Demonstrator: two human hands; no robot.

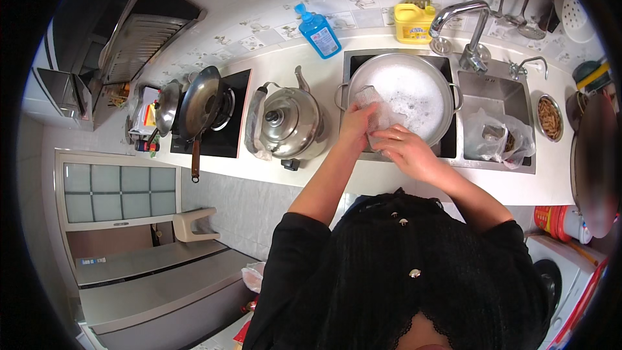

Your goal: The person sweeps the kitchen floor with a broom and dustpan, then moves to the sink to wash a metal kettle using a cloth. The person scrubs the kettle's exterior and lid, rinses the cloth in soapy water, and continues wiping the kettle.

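A wide two-handled metal pot (450, 107) full of white suds (406, 90) sits over the left basin of the steel sink. At its near left rim, my left hand (358, 124) grips a greyish mesh dishcloth (368, 93), which looks wet. The fingers of my right hand (410, 151) pinch the lower part of the same cloth, close to my left hand. Part of the cloth is hidden behind my fingers. The chrome faucet (461, 9) stands behind the pot, to its right.
Left of the sink stand a steel kettle (291, 121) and a wok (199, 102) on the black cooktop (233, 141). A blue pump bottle (320, 36) and yellow jug (413, 24) line the wall. A plastic bag (486, 141) lies in the right basin, beside a bowl (550, 116) of brown pieces.
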